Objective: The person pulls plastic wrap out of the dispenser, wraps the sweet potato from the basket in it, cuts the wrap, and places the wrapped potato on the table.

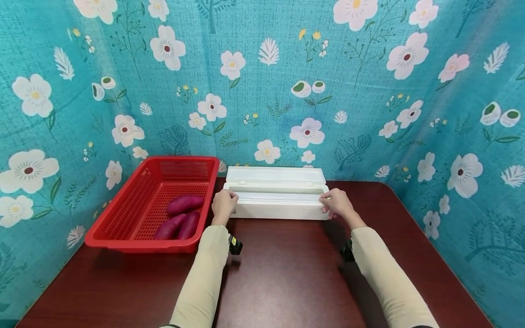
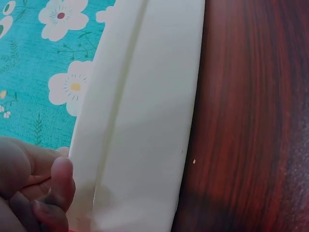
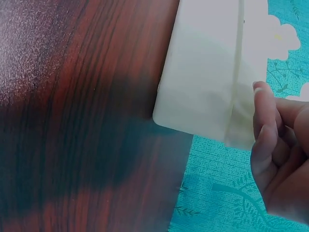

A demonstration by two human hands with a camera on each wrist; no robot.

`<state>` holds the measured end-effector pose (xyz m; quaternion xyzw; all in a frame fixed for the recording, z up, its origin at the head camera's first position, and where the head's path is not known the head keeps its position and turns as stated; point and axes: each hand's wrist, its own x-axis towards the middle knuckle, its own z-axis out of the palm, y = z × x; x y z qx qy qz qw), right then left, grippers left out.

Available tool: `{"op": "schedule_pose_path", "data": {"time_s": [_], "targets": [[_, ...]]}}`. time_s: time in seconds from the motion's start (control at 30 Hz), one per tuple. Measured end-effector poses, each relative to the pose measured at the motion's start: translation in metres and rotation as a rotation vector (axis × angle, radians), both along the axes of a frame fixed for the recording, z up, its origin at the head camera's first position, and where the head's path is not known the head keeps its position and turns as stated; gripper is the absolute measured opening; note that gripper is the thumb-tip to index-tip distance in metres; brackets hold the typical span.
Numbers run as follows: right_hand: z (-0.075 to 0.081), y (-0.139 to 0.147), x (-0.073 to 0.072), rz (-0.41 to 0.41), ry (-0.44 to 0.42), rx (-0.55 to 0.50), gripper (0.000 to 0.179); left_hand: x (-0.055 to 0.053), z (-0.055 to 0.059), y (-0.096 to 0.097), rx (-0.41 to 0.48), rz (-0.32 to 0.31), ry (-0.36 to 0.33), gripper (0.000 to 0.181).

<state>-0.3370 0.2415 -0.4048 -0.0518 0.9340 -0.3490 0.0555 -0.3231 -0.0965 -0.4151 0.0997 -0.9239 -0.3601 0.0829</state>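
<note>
A long white box [image 1: 279,210] lies crosswise at the back of the table, its hinged lid [image 1: 275,174] raised behind it. A pale strip [image 1: 283,197] runs along the inside; its kind is unclear. My left hand [image 1: 223,205] pinches at the top edge of the box's left end, fingers curled in the left wrist view. At the right end, my right hand [image 1: 337,202] pinches the same edge between thumb and fingers. Both wrist views show the plain front [image 2: 149,106] of the box; whether thin film lies between the fingertips cannot be made out.
On the left stands a red plastic basket [image 1: 151,246] holding several purple sweet potatoes [image 1: 185,204]. The dark brown wooden table [image 1: 287,273] extends in front of the box. A blue flowered cloth [image 1: 262,91] hangs close behind and at both sides.
</note>
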Motion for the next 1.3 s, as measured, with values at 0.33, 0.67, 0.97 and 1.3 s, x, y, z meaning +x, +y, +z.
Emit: {"op": "schedule_pose_path", "data": {"time_s": [0.33, 0.67, 0.97, 1.3], "targets": [[0.005, -0.007, -0.006, 0.07, 0.107, 0.314, 0.018, -0.001, -0.003, -0.002, 0.036, 0.007, 0.065, 0.016], [-0.002, -0.004, -0.009, 0.029, 0.326, 0.286, 0.018, -0.001, 0.002, -0.005, -0.005, -0.053, -0.006, 0.026], [0.0, -0.004, -0.008, 0.013, 0.225, 0.111, 0.019, -0.002, 0.002, -0.003, 0.0, -0.064, -0.004, 0.026], [-0.002, -0.004, -0.008, 0.007, 0.233, 0.018, 0.019, 0.002, -0.001, -0.002, 0.067, -0.029, 0.082, 0.029]]}}
